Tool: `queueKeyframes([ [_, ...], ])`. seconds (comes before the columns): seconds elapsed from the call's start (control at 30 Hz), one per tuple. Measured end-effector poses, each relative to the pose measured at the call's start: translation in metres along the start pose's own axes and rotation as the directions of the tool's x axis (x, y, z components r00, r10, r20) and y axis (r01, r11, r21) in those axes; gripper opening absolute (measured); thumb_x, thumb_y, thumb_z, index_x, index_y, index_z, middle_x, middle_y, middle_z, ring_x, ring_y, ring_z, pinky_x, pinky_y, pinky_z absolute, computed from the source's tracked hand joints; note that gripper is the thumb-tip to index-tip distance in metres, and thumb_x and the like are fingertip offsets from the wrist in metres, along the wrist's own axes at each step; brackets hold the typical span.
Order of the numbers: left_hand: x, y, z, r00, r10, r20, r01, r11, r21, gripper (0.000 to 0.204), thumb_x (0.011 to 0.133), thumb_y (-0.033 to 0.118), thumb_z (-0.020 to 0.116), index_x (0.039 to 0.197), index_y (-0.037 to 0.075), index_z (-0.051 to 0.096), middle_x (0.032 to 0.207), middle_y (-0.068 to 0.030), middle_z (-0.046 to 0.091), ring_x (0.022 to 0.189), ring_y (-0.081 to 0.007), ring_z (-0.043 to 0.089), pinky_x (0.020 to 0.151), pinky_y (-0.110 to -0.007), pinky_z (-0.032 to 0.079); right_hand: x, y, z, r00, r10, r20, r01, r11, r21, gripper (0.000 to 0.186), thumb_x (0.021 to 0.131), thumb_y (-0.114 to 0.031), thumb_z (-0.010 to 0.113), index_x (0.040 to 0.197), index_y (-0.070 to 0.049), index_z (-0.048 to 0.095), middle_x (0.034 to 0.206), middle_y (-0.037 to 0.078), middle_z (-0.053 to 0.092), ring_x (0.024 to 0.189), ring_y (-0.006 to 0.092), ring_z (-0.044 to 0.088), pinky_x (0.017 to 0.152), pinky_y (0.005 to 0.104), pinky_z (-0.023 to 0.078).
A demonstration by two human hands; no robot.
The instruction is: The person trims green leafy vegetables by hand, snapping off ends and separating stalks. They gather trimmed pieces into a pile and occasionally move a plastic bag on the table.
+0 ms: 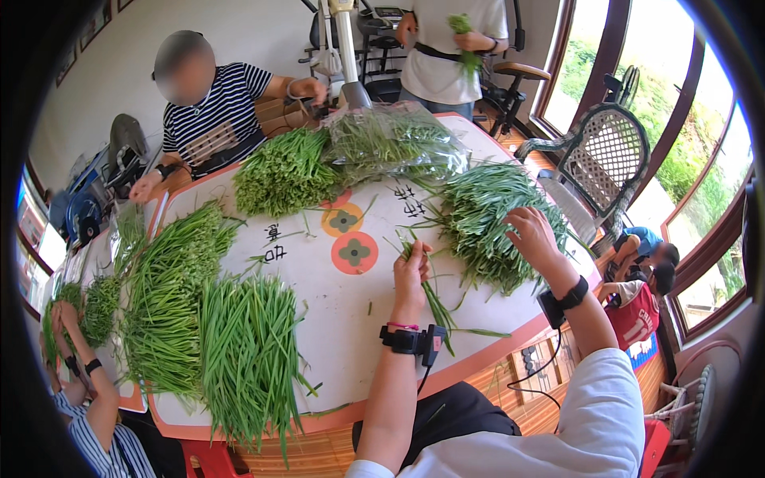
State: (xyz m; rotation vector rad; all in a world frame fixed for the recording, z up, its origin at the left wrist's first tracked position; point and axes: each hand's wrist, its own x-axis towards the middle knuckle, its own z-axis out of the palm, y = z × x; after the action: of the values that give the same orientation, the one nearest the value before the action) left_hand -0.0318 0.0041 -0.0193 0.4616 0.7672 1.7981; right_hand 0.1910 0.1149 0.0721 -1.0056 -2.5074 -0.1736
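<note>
My left hand point(412, 269) is closed round a few long green chive stalks point(437, 309), whose leaves hang down toward the table's near edge while short ends poke out above the fingers. To the right, my right hand point(532, 233) lies over a large loose pile of chives point(486, 199), its fingers bent and apart, touching or just above the leaves. I cannot see any stalk between those fingers. Both wrists carry black straps with small boxes.
The white table point(343, 327) has an orange border and round fruit prints. Chive heaps point(249, 350) and flower-budded stalks point(287, 171) lie left and back, beside a clear plastic bag point(398, 143) of greens. Co-workers sit left; another person stands behind, holding greens. A lattice-backed chair point(607, 147) stands right.
</note>
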Motion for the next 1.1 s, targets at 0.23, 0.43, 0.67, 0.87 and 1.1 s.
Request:
queueKeyframes([
  [0.23,-0.004,0.002,0.005,1.000,-0.016,0.000,0.016,0.999,0.040,0.027,0.095,0.033,0.056,0.082,0.009,0.058,0.058,0.0106,0.026,0.048,-0.0024,0.020,0.043,-0.021,0.016,0.117,0.018,0.024,0.994,0.022,0.103,-0.050,0.960,0.274,0.037,0.076,-0.018,0.070,0.110,-0.004,0.063,0.107,0.016,0.062,0.102,0.0341,0.058,0.090,0.0423,0.045],
  [0.43,-0.001,-0.001,0.013,0.999,-0.052,-0.002,0.052,0.998,0.018,0.027,0.094,0.033,0.057,0.084,0.008,0.058,0.058,0.0107,0.025,0.048,-0.0023,0.020,0.043,-0.021,0.015,0.228,0.064,0.084,0.829,0.538,0.151,-0.557,0.777,0.293,0.097,0.075,-0.072,0.057,0.129,0.009,0.045,0.129,0.032,0.047,0.121,0.0428,0.047,0.099,0.0440,0.041],
  [0.67,-0.001,0.006,0.000,0.995,-0.080,-0.060,0.081,0.997,0.005,0.028,0.094,0.034,0.057,0.084,0.008,0.060,0.057,0.0112,0.029,0.047,-0.0008,0.024,0.043,-0.019,0.016,0.254,0.089,0.122,0.743,0.602,0.293,-0.653,0.555,0.515,0.117,0.066,-0.081,0.055,0.133,0.014,0.038,0.137,0.032,0.039,0.135,0.0389,0.032,0.110,0.0408,0.027],
  [0.87,0.000,0.006,0.010,0.987,-0.159,-0.014,0.159,0.987,0.013,0.029,0.095,0.033,0.056,0.084,0.007,0.059,0.059,0.0104,0.031,0.051,-0.0006,0.026,0.045,-0.019,0.018,0.271,0.107,0.136,0.658,0.511,0.554,-0.753,0.430,0.498,0.110,0.067,-0.076,0.061,0.139,0.002,0.036,0.138,0.026,0.041,0.115,0.0363,0.052,0.087,0.0444,0.048],
  [1.1,-0.001,0.008,0.015,0.976,-0.217,-0.020,0.218,0.976,0.023,0.029,0.095,0.032,0.056,0.083,0.006,0.060,0.060,0.0102,0.032,0.051,-0.0008,0.025,0.047,-0.019,0.018,0.291,0.097,0.156,0.525,0.577,0.626,-0.847,0.427,0.316,0.109,0.060,-0.076,0.067,0.137,-0.003,0.042,0.140,0.019,0.041,0.117,0.0373,0.050,0.088,0.0503,0.047],
])
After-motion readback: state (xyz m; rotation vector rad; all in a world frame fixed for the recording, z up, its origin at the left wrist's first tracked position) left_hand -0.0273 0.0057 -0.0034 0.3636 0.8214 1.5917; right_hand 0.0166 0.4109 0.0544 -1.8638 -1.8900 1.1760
